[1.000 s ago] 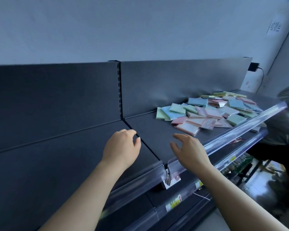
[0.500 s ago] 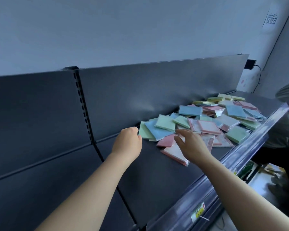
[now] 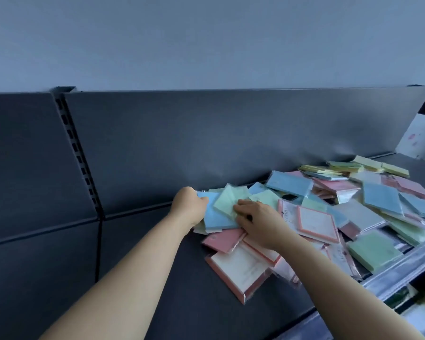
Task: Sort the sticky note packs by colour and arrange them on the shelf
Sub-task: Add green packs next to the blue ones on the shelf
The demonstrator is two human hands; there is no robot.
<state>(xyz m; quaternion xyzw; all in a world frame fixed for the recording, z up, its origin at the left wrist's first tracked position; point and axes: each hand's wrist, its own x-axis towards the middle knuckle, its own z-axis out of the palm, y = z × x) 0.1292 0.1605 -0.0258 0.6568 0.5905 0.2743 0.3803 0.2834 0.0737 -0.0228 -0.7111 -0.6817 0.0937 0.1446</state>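
Note:
A loose heap of sticky note packs (image 3: 349, 207) in blue, green, pink and yellow lies on the dark shelf (image 3: 172, 278), spreading right. My left hand (image 3: 188, 207) is at the heap's left end, its fingers closed on the edge of a blue pack (image 3: 216, 217). My right hand (image 3: 258, 222) rests palm down beside it, fingertips on a pale green pack (image 3: 228, 201) that lies tilted on the blue one. Pink packs (image 3: 222, 241) and a pink-edged white pack (image 3: 238, 271) lie just below my hands.
The shelf's dark back panel (image 3: 231, 133) rises behind the heap, with a slotted upright (image 3: 77, 155) at the left. A clear price rail (image 3: 402, 268) runs along the shelf's front edge at the right. Bare shelf surface lies left of the heap.
The view has shifted right and closer to the heap. Both hands have moved forward from the bare shelf onto the left end of the heap, the left closing on the blue pack.

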